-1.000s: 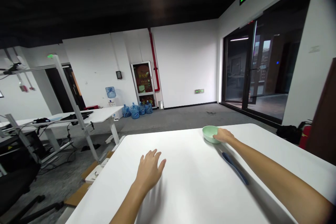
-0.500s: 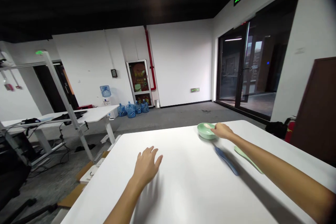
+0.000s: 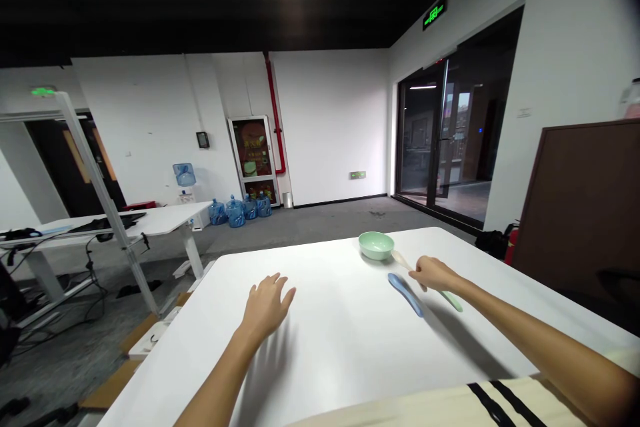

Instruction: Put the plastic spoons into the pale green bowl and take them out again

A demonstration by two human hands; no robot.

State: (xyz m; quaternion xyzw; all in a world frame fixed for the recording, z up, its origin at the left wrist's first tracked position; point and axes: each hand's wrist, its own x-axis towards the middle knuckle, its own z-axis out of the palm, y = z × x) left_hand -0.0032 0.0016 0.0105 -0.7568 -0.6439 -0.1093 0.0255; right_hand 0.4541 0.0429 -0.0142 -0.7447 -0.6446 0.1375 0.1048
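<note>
Green spoon (image 3: 451,299): right of centre in the frame, on the white table (image 3: 330,347). It lies slantwise, its pale end towards the bowl (image 3: 376,245) and its green handle showing below the right hand (image 3: 433,273).

Right hand: fingers curled shut over the middle of the green spoon. I cannot tell whether the spoon is lifted or lying on the table.

Blue spoon (image 3: 406,285): just left of the right hand, flat on the table and roughly parallel to the green spoon. The hand is not holding it.

Bowl: pale green, upright, above both spoons towards the table's far edge and clear of the hand.

Left hand (image 3: 265,303): left of centre, palm down on the table with fingers spread and nothing in its grasp, well apart from the spoons.

Striped cloth (image 3: 480,403): cream with black bands, bottom edge of the frame.

Water bottles (image 3: 235,211): blue, on the floor by the far wall.

Desk (image 3: 150,219): white, at left.

Glass doors (image 3: 440,140): dark, at upper right.
</note>
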